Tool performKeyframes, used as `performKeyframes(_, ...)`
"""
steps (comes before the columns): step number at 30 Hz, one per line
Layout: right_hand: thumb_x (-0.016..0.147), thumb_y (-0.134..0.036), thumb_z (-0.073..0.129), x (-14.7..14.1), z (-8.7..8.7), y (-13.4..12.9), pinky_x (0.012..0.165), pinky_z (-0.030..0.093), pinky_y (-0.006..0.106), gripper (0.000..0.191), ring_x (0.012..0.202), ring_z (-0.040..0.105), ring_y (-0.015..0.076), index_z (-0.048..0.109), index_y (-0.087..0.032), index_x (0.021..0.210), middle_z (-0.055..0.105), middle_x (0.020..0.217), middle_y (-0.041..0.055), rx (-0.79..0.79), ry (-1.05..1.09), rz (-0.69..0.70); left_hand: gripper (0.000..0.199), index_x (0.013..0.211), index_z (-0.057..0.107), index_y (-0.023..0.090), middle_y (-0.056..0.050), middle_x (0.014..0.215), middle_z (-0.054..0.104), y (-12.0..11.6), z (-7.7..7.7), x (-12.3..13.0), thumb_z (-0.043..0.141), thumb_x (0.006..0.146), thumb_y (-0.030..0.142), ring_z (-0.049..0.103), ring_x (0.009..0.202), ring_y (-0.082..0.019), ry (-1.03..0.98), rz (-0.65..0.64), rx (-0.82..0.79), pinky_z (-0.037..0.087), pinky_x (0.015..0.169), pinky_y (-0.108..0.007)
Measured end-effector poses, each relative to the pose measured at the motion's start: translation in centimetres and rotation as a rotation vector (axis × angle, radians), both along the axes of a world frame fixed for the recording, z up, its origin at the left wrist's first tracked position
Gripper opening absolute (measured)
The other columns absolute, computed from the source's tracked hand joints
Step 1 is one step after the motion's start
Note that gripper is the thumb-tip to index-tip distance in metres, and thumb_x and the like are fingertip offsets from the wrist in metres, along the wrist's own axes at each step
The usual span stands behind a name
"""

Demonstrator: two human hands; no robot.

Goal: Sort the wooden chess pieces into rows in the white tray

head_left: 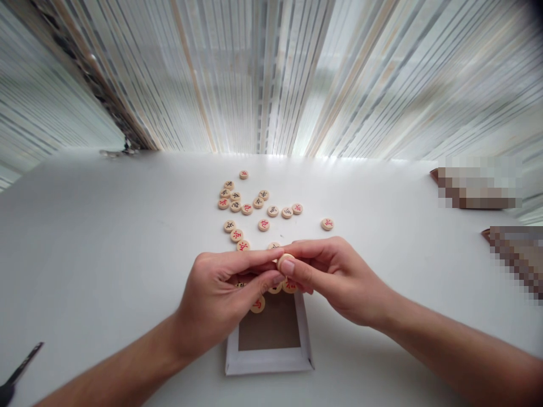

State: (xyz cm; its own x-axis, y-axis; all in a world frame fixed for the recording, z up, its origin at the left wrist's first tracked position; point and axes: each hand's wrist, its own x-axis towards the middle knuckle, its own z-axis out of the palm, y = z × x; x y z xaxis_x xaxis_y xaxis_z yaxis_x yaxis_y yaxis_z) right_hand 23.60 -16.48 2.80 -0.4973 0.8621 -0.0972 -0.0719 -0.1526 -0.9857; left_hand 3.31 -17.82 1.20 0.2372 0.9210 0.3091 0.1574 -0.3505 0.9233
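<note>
Over a shallow white box (269,363), my two hands meet at a round wooden xiangqi piece (285,261). The thumb and index finger of my right hand (339,277) pinch it, and its top faces away or is partly covered. From the other side, my left hand (218,288) closes its thumb and index fingertips on the piece's edge. Below them, several xiangqi pieces lie in the far part of the box, among them a red-marked piece (257,304) and another red piece (291,285). My hands hide the box's far side.
Loose xiangqi pieces (235,206) with red or black characters are scattered on the white table (127,237) beyond the box. One red piece (327,224) lies apart at right. Brown blurred objects (475,189) stand at the right edge, a dark pointed object (25,364) at lower left. A string curtain (263,73) hangs behind.
</note>
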Motion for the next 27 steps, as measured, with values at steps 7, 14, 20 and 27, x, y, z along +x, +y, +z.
performKeyframes(7, 0.09, -0.032, 0.083, 0.2, -0.6, -0.1, 0.073, 0.054, 0.03, 0.024, 0.077, 0.063, 0.0171, 0.086, -0.02, 0.11, 0.075, 0.084, 0.0051, 0.058, 0.025, -0.006, 0.036, 0.117, 0.085, 0.026, -0.002, 0.096, 0.087, 0.1, 0.1, 0.0, 0.082, 0.086, 0.006, 0.084, 0.076, -0.016, -0.019, -0.031, -0.041, 0.068, 0.07, -0.015)
performKeyframes(14, 0.096, -0.017, 0.07, 0.9, -0.6, 0.0, 0.064, 0.053, 0.027, 0.019, 0.071, 0.067, 0.0149, 0.085, -0.019, 0.109, 0.078, 0.084, 0.0049, 0.56, -0.306, -0.119, 0.022, 0.105, 0.086, 0.022, -0.001, 0.099, 0.087, 0.5, -0.1, 0.1, 0.083, 0.087, 0.01, 0.084, 0.086, -0.015, -0.157, -0.021, -0.121, 0.068, 0.08, -0.015)
performKeyframes(20, 0.094, -0.015, 0.076, 1.1, -0.6, 0.1, 0.069, 0.059, 0.027, 0.015, 0.073, 0.071, 0.0143, 0.083, -0.018, 0.107, 0.08, 0.087, 0.0051, 0.722, -0.318, -0.216, 0.019, 0.1, 0.085, 0.02, 0.001, 0.094, 0.086, 0.7, -0.3, -0.1, 0.082, 0.086, 0.007, 0.083, 0.083, -0.013, -0.066, 0.045, -0.018, 0.067, 0.079, -0.013)
performKeyframes(27, 0.088, -0.022, 0.087, 0.8, -1.0, 0.1, 0.067, 0.063, 0.024, 0.022, 0.072, 0.075, 0.0148, 0.086, -0.023, 0.11, 0.083, 0.086, 0.0041, 0.239, -0.013, -0.2, 0.027, 0.109, 0.084, 0.022, 0.001, 0.098, 0.087, 0.5, -0.6, -0.1, 0.085, 0.086, 0.009, 0.083, 0.084, -0.013, -0.142, 0.012, -0.056, 0.068, 0.08, -0.014)
